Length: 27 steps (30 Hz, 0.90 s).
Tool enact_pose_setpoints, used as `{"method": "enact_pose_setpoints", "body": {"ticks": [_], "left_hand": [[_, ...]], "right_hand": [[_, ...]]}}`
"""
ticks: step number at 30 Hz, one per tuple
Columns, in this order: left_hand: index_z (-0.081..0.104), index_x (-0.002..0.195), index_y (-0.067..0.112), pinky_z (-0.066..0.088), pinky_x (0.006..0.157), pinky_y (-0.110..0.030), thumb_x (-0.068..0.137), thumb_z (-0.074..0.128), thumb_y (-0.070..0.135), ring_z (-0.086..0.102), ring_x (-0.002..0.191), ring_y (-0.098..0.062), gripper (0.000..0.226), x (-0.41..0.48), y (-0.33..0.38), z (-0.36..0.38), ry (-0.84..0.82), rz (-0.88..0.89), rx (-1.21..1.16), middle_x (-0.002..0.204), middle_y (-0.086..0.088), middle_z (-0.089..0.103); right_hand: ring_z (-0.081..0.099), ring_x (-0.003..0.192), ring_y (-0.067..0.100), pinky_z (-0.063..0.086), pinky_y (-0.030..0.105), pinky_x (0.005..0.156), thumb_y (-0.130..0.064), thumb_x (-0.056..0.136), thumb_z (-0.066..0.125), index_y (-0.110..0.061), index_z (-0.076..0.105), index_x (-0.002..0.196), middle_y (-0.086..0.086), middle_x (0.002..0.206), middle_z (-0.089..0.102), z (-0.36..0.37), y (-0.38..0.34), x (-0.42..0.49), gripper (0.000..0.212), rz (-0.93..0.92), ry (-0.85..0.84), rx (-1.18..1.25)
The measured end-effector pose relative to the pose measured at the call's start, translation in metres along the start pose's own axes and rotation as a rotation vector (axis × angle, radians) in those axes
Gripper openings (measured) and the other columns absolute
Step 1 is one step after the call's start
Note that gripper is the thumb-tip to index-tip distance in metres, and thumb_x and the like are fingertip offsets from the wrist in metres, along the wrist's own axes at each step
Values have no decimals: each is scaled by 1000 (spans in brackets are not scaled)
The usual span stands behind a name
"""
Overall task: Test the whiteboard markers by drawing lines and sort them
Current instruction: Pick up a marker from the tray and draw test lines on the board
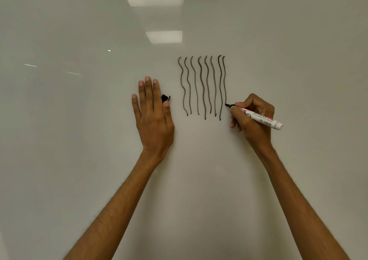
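While my left hand [153, 118] lies flat on the whiteboard [79, 120] to steady me — thumb pinching the black cap [165, 98] so it's handy — my right hand [253, 118] grips the marker [262, 119], tip on the board at the foot of the eighth line [224, 80].

On the whiteboard [79, 140], the left hand [153, 120] lies left of the lines [203, 86], a cap [165, 98] pinched beside its thumb; right of them, the right hand [253, 128] holds the marker [262, 119] against the last line's foot.
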<state>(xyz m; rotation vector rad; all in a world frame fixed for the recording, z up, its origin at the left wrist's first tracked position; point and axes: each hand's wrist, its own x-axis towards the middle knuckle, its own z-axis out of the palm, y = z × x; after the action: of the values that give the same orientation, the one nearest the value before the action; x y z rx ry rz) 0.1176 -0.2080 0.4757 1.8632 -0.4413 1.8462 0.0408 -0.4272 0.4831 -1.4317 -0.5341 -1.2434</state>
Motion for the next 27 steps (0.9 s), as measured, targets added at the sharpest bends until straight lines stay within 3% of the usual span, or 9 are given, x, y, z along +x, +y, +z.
{"method": "enact_pose_setpoints", "body": {"ticks": [4, 13, 16, 18, 22, 24, 27], "left_hand": [[22, 155, 2, 8, 125, -45, 108, 25, 24, 12, 153, -27, 52, 0, 1, 0, 1, -1, -1, 163, -14, 19], [21, 155, 3, 7, 125, -44, 108, 23, 25, 12, 153, -27, 52, -1, 0, 0, -3, -2, -2, 164, -14, 19], [22, 155, 2, 7, 125, -44, 108, 23, 25, 12, 153, -27, 52, -1, 0, 0, -3, -3, -1, 163, -15, 19], [22, 155, 2, 6, 125, -44, 108, 23, 24, 12, 153, -27, 52, -2, 0, 0, -5, -5, 3, 163, -15, 19], [21, 155, 3, 7, 125, -44, 108, 22, 25, 11, 153, -26, 52, -2, 1, -1, -10, -6, 1, 164, -14, 17], [20, 155, 2, 6, 125, -44, 108, 21, 26, 11, 153, -26, 53, -2, 2, -1, -8, -6, 6, 164, -14, 17], [20, 155, 2, 6, 125, -44, 108, 22, 25, 11, 153, -27, 53, -2, 2, -1, -12, -4, 11, 164, -14, 17]], "right_hand": [[56, 41, 19, 41, 17, 41, -2, 76, 66, -12, 53, 65, 13, 60, 56, -2, 0, -4, 20, 5, -41, 0], [42, 36, 29, 37, 23, 40, 1, 68, 63, -9, 42, 55, 24, 50, 47, -6, 3, -5, 26, 14, -78, -28], [38, 40, 39, 34, 31, 37, -6, 67, 63, -5, 39, 56, 21, 49, 42, -7, 8, -5, 27, 23, -106, -74], [37, 42, 37, 33, 33, 40, -14, 67, 63, -12, 39, 55, 19, 50, 41, -8, 9, -4, 27, 24, -120, -91], [46, 37, 22, 36, 22, 39, 2, 76, 63, -3, 43, 61, 8, 51, 52, -8, 3, -2, 26, 29, -48, 21], [54, 41, 18, 37, 19, 40, 8, 85, 62, -3, 48, 69, 14, 60, 59, -4, -4, 5, 25, 43, 36, 94], [62, 51, 14, 42, 15, 44, 3, 89, 66, -8, 59, 79, 18, 77, 67, 9, -16, 17, 16, 26, 100, 145]]}}
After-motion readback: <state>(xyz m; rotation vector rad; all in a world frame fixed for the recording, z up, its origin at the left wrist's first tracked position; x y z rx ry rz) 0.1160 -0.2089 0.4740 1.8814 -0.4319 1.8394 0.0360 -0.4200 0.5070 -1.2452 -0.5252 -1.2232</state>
